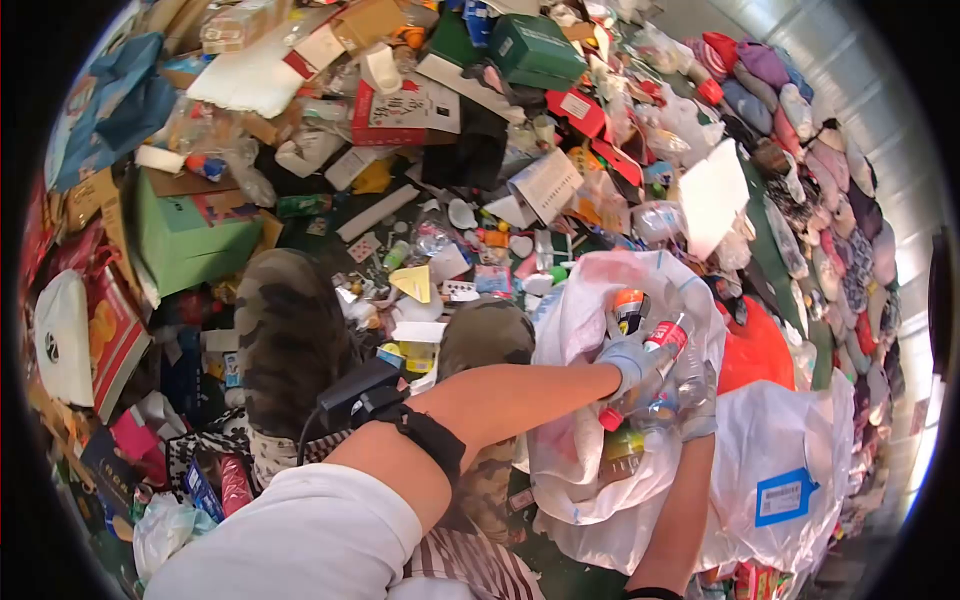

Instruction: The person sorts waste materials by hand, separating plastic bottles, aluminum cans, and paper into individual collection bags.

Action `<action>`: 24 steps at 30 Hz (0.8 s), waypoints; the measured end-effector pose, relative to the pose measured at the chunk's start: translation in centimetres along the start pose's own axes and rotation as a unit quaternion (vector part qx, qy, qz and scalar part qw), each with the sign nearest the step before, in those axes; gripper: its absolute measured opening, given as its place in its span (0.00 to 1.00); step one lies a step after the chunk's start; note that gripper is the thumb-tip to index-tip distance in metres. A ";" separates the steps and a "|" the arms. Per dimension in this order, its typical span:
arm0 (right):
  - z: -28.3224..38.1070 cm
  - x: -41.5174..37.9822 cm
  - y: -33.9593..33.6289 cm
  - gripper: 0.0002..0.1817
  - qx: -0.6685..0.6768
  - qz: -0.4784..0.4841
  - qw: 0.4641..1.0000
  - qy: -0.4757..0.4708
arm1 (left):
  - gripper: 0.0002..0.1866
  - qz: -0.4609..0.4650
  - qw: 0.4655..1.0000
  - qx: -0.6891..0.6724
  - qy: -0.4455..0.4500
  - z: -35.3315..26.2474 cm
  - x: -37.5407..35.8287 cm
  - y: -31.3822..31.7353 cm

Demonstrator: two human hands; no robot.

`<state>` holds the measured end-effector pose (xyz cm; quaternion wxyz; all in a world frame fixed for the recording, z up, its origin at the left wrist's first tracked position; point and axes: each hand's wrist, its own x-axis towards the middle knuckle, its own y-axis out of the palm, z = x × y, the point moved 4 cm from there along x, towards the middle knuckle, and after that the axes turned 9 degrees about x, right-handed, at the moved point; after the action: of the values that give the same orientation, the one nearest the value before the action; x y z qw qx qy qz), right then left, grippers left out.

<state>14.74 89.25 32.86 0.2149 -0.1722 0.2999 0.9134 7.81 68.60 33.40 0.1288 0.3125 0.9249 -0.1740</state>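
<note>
A white sack (560, 400) stands with its mouth spread, and plastic bottles lie inside. My left hand (626, 362), in a pale glove, is closed on a clear plastic bottle with a red label (668, 336) at the opening. Close beside it is a bottle with an orange and black label (628, 308). My right hand (698, 418), also gloved, grips a clear plastic bottle (690, 380) by the sack's right side; its fingers are partly hidden. Lower in the sack are a bottle with a red cap (611, 418) and one with yellow-green contents (622, 452).
Mixed waste surrounds my knees: a green box (195, 240), a red and white carton (405, 110), a dark green box (537, 50). A red bag (755, 345) and a white sack with a blue tag (785, 497) are to the right. Bundled fabrics (830, 190) line the far right.
</note>
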 end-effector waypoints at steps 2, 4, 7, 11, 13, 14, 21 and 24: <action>1.0 0.6 0.4 0.24 -0.030 -0.007 0.999 0.025 | 0.44 -0.052 0.998 0.026 -0.022 -0.9 -2.5 0.0; 3.8 2.3 -0.9 0.25 -0.097 0.004 0.994 0.053 | 0.44 -0.077 0.993 0.089 -0.016 -1.2 -3.3 0.8; 5.9 1.5 1.3 0.26 -0.222 0.003 0.974 0.044 | 0.42 -0.095 0.985 0.133 -0.052 -1.7 -1.1 1.7; 5.2 0.4 6.9 0.32 -0.593 0.053 0.795 -0.115 | 0.37 -0.107 0.977 0.185 -0.012 -0.3 0.6 2.2; 4.7 2.2 7.2 0.34 -0.703 0.068 0.687 -0.173 | 0.31 -0.139 0.948 0.279 0.056 0.2 0.5 0.8; 4.4 2.0 8.3 0.37 -0.669 0.026 0.734 -0.116 | 0.29 -0.156 0.934 0.303 0.108 -0.4 -0.2 -1.0; 5.2 5.1 8.7 0.43 -0.728 0.020 0.676 -0.108 | 0.21 -0.442 0.843 0.306 0.010 0.4 0.8 -11.3; 1.7 5.3 11.3 0.48 -0.816 -0.011 0.566 -0.115 | 0.21 -0.190 0.945 0.260 -0.059 10.9 9.9 -8.2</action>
<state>4.35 83.58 37.20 0.0257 -0.1716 -0.6020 0.7794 -3.54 63.38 22.03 0.0618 0.1429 0.8806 -0.4475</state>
